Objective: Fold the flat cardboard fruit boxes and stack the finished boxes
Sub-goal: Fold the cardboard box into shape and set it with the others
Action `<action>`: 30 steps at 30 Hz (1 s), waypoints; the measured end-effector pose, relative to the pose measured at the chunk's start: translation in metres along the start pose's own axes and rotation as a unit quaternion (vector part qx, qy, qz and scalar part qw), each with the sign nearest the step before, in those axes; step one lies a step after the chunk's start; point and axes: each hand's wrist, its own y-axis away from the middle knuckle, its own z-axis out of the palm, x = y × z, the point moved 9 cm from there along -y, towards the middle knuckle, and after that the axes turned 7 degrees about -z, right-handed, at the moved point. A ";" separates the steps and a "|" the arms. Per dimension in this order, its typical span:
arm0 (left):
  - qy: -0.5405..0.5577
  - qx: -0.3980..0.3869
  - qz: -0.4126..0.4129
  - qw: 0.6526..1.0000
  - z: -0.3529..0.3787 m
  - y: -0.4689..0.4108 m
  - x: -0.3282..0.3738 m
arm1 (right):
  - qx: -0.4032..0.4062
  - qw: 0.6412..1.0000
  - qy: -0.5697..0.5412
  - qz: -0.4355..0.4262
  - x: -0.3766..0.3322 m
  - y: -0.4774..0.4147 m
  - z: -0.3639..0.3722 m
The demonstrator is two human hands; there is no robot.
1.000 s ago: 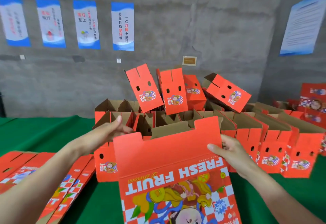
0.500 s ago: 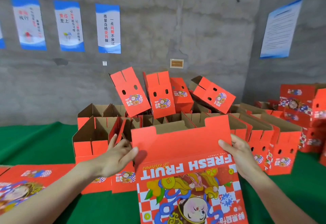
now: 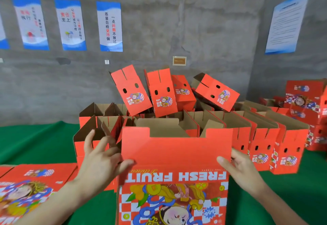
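My left hand (image 3: 102,161) has come off the folded boxes (image 3: 265,136) behind and reached the left edge of the box (image 3: 177,154). Its thumb now lies on the red front, with the fingers straight and splayed just past the edge, so it has not closed yet. My right hand (image 3: 242,168) has stayed where it was, pinching the right edge with the thumb in front and the fingers curled behind. The box stands upright in front of me over the table (image 3: 35,139), with a hand at each side, so I judge I can start squaring it open. The flats (image 3: 35,180) wait at my left. The folded boxes stand open-topped and show only brown card inside (no fruit). Several upended boxes (image 3: 132,90) lean on top of them; I can't tell if they are pushed in.
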 end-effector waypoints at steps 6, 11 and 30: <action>-0.029 -0.121 -0.051 0.991 0.034 0.042 -0.006 | -0.061 0.996 0.069 0.009 0.020 0.018 0.027; 0.008 -0.181 -0.167 0.969 0.041 0.059 -0.017 | -0.079 0.993 0.081 0.019 0.025 0.023 0.033; 0.224 -0.358 -0.462 0.779 0.084 0.092 -0.019 | -0.098 0.990 0.066 0.080 0.030 0.021 0.038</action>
